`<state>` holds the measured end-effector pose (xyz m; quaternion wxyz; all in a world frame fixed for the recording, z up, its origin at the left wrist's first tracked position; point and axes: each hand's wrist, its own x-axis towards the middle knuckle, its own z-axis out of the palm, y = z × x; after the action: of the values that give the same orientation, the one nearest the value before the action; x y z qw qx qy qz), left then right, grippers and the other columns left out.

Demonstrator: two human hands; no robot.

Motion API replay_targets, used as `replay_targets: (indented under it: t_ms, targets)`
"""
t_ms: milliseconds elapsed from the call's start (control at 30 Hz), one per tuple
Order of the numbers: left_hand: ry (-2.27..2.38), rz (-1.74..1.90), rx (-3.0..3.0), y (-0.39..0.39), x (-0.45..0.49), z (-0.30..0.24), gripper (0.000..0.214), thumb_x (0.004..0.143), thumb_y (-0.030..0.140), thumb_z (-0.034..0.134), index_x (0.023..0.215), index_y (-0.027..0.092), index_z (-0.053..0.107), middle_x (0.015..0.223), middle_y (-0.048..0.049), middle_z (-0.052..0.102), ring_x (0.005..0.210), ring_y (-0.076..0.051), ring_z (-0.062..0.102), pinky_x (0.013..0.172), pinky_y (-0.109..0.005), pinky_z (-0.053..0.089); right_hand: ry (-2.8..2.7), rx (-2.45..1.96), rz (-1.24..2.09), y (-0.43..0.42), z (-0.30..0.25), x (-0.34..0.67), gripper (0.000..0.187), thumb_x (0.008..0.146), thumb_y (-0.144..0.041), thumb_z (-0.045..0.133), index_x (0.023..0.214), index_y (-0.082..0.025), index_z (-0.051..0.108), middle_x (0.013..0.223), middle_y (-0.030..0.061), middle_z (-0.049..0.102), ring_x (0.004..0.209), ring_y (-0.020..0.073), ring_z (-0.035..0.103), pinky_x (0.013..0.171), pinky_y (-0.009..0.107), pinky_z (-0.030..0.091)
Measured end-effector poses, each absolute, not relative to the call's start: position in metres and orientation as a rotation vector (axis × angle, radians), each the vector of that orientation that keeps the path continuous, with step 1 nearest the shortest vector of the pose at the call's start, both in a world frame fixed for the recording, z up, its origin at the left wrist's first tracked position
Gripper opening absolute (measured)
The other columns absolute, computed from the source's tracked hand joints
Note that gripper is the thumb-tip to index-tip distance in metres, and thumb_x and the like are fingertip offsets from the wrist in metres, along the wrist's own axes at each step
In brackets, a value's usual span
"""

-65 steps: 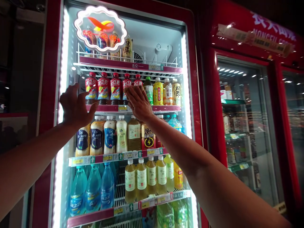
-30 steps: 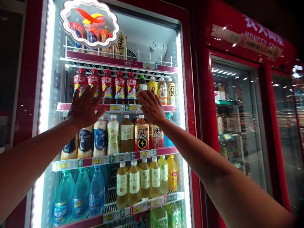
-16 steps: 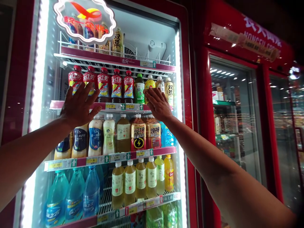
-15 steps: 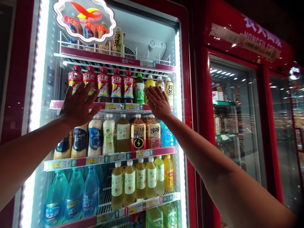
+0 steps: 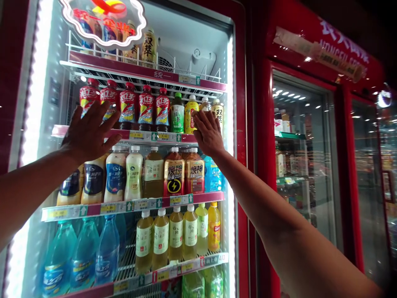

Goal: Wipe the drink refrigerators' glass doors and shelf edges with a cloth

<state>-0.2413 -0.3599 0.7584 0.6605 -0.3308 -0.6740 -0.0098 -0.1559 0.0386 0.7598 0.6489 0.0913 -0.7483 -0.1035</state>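
Observation:
Both arms reach up toward a lit drinks fridge. My left hand [image 5: 88,131] has its fingers spread, in front of the red-capped tea bottles [image 5: 127,106] on the second shelf. Over at the right end of that shelf, my right hand [image 5: 208,131] is flat with fingers extended. It partly covers a yellow bottle [image 5: 191,111] and the white-capped bottle beside it. A green tea bottle [image 5: 177,115] stands just left of it. Neither hand holds anything. Whether the palms touch glass or bottles I cannot tell.
Lower shelves carry white-capped bottles [image 5: 134,171], energy drinks [image 5: 174,173], pale tea bottles [image 5: 161,236] and blue bottles [image 5: 107,252]. A glowing oval sign [image 5: 104,20] hangs at upper left. To the right stands a second red fridge [image 5: 263,165] with glass doors.
The fridge and its bottles have shifted left and slightly down-left in view. My left hand sits further left, while my right hand has barely moved. Both stay spread.

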Motion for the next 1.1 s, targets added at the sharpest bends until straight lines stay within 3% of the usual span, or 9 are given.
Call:
replay_targets:
  t_ms: [167,367,633,767,933,1100]
  targets:
    - [-1.502,-0.020,-0.764,-0.361,-0.245,0.758,0.066,0.105,0.055,0.026,0.164,0.023,0.027,0.174,-0.0136,0.018,0.162,-0.033,0.012,0.127,-0.064,0.008,-1.713,0.334,-0.317,0.053,0.750,-0.150,0.055,0.107,-0.041,0.031,0.159,-0.026,0.044,0.172,-0.0014,0.034,0.163,0.0252,0.014,0.135,0.048,0.017]
    - [-1.521,-0.038,-0.753,-0.362,-0.246,0.757,0.068,0.104,0.057,0.024,0.164,0.024,0.027,0.174,-0.0123,0.017,0.162,-0.033,0.011,0.127,-0.064,0.006,-1.637,0.245,-0.212,0.075,0.758,-0.154,0.057,0.107,-0.043,0.030,0.163,-0.032,0.034,0.172,-0.0026,0.034,0.162,0.0298,0.018,0.133,0.059,0.020]
    - [-1.523,-0.055,-0.756,-0.360,-0.244,0.757,0.076,0.103,0.062,0.021,0.160,0.014,0.037,0.172,-0.0174,0.023,0.161,-0.036,0.016,0.127,-0.062,0.007,-1.692,0.282,-0.302,0.086,0.748,-0.145,0.056,0.108,-0.043,0.028,0.161,-0.030,0.040,0.170,-0.0019,0.037,0.162,0.0274,0.020,0.132,0.055,0.023]
    - [-1.523,-0.057,-0.750,-0.360,-0.245,0.757,0.076,0.103,0.063,0.020,0.161,0.016,0.035,0.172,-0.0162,0.021,0.161,-0.036,0.015,0.127,-0.063,0.006,-1.653,0.196,-0.259,0.087,0.756,-0.151,0.060,0.107,-0.048,0.028,0.163,-0.028,0.035,0.173,0.0000,0.031,0.163,0.0292,0.016,0.133,0.057,0.019]
    - [-1.518,-0.059,-0.742,-0.361,-0.243,0.755,0.074,0.103,0.062,0.021,0.161,0.017,0.035,0.172,-0.0149,0.022,0.161,-0.035,0.015,0.128,-0.061,0.008,-1.653,0.200,-0.277,0.103,0.755,-0.152,0.060,0.107,-0.051,0.025,0.165,-0.033,0.028,0.174,-0.0025,0.027,0.164,0.0261,0.013,0.133,0.058,0.016]
    - [-1.532,-0.040,-0.735,-0.360,-0.241,0.754,0.072,0.104,0.061,0.021,0.162,0.019,0.032,0.173,-0.0151,0.020,0.162,-0.033,0.013,0.128,-0.061,0.008,-1.635,0.145,-0.223,0.116,0.769,-0.155,0.064,0.107,-0.051,0.025,0.166,-0.028,0.025,0.176,0.0011,0.023,0.164,0.0279,0.011,0.133,0.060,0.012]
